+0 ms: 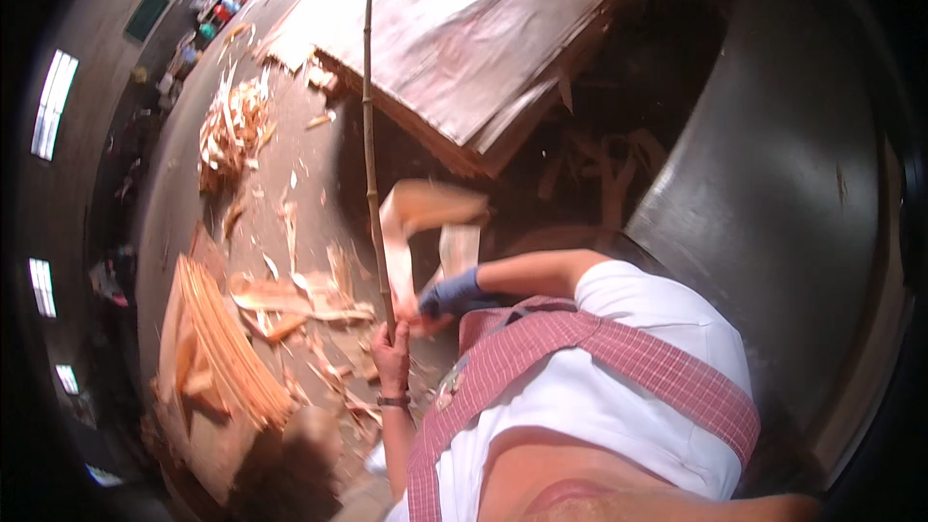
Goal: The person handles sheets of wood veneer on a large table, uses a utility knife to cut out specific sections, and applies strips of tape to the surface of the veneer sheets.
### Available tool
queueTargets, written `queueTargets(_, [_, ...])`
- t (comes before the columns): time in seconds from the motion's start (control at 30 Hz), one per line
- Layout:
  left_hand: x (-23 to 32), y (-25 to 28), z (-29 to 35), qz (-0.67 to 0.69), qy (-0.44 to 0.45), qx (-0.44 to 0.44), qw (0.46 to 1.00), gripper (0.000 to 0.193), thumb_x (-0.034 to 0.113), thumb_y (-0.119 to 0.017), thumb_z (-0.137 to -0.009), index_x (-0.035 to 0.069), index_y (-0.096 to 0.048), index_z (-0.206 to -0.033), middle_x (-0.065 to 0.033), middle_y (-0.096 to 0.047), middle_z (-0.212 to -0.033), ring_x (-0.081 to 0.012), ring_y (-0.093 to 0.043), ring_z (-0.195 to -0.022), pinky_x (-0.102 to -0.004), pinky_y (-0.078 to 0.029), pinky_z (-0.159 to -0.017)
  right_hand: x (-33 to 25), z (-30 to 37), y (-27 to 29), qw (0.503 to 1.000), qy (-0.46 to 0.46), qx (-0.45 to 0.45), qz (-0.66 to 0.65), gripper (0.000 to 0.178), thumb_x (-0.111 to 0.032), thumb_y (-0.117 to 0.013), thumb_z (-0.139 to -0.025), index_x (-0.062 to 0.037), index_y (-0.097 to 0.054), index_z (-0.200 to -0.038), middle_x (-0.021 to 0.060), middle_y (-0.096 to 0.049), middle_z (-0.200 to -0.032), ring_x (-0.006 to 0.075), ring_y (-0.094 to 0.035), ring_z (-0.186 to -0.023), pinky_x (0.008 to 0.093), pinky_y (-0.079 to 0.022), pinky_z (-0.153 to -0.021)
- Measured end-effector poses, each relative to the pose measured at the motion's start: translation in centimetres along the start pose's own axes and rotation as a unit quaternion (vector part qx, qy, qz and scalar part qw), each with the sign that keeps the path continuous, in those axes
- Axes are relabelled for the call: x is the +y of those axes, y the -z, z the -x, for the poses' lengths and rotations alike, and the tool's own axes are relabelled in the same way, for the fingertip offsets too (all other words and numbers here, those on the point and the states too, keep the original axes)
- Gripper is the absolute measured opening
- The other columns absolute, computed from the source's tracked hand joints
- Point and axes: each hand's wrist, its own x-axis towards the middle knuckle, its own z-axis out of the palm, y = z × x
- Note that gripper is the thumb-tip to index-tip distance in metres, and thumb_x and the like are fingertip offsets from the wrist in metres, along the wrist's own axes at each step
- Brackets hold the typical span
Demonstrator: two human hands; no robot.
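Note:
My left hand (391, 360), with a band at the wrist, is wrapped round the lower end of a long thin bamboo pole (369, 135). The pole rises almost upright past the corner of a stack of veneer sheets (454, 48). Close beside it, my right hand (440, 302), in a blue glove, grips the lower end of a pale wood veneer strip (397, 237). That strip bends over in a loop above the glove and is smeared by motion. The right fingers are partly blurred.
Wood scraps (300, 300) litter the floor, with a heap of shavings (234, 126) farther off. At the left lies a bundle of long veneer strips (227, 333). A large dark smooth panel (773, 174) stands at the right. Mixed goods (224, 8) line the far left.

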Motion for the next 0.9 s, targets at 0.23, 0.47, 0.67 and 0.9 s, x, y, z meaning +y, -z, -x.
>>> queueTargets(0.23, [2.9, 6.7, -26.8, -0.049, -0.015, -0.033, 0.998, 0.024, 0.026, -0.062, -0.094, 0.005, -0.06, -0.084, 0.0074, -0.045, -0.063, -0.0033, -0.039, -0.057, -0.0225, -0.032, -0.05, -5.3, -5.1, 17.7, 0.886, -0.222, 0.31, 0.264, 0.037, -0.033, -0.077, -0.066, -0.0173, -0.069, -0.099, 0.0064, -0.069, -0.082, 0.0236, -0.064, -0.081, 0.0356, -0.051, -0.073])
queueTargets(0.47, [5.4, 4.3, -50.3, 0.044, 0.073, -0.178, 0.98, 0.02, 0.026, -0.061, -0.095, 0.007, -0.064, -0.091, 0.011, -0.041, -0.059, 0.0019, -0.032, -0.049, -0.0187, -0.02, -0.043, 0.0, -0.6, 34.4, 0.755, -0.414, 0.422, 0.283, 0.044, -0.029, -0.073, -0.068, -0.0138, -0.064, -0.108, 0.0166, -0.068, -0.104, 0.0307, -0.066, -0.099, 0.0411, -0.051, -0.081])
queueTargets(0.67, [6.2, -0.5, -65.6, -0.035, 0.009, -0.255, 0.966, 0.023, 0.027, -0.059, -0.097, 0.005, -0.065, -0.091, 0.0104, -0.039, -0.058, 0.002, -0.032, -0.045, -0.0173, -0.02, -0.04, 4.7, -4.3, 43.3, 0.728, -0.348, 0.591, -0.006, 0.036, -0.04, -0.061, -0.08, -0.0074, -0.066, -0.094, 0.0159, -0.069, -0.089, 0.0261, -0.068, -0.078, 0.0381, -0.052, -0.072])
queueTargets(0.9, [10.4, -6.5, -80.1, 0.028, 0.107, -0.367, 0.924, 0.02, 0.021, -0.059, -0.097, 0.003, -0.064, -0.092, 0.0106, -0.038, -0.056, 0.0016, -0.029, -0.043, -0.0175, -0.019, -0.039, 5.6, 0.6, 14.2, 0.44, -0.72, 0.526, -0.11, 0.045, -0.039, -0.054, -0.093, -0.0024, -0.059, -0.119, 0.0144, -0.063, -0.114, 0.0248, -0.062, -0.099, 0.0387, -0.051, -0.084])
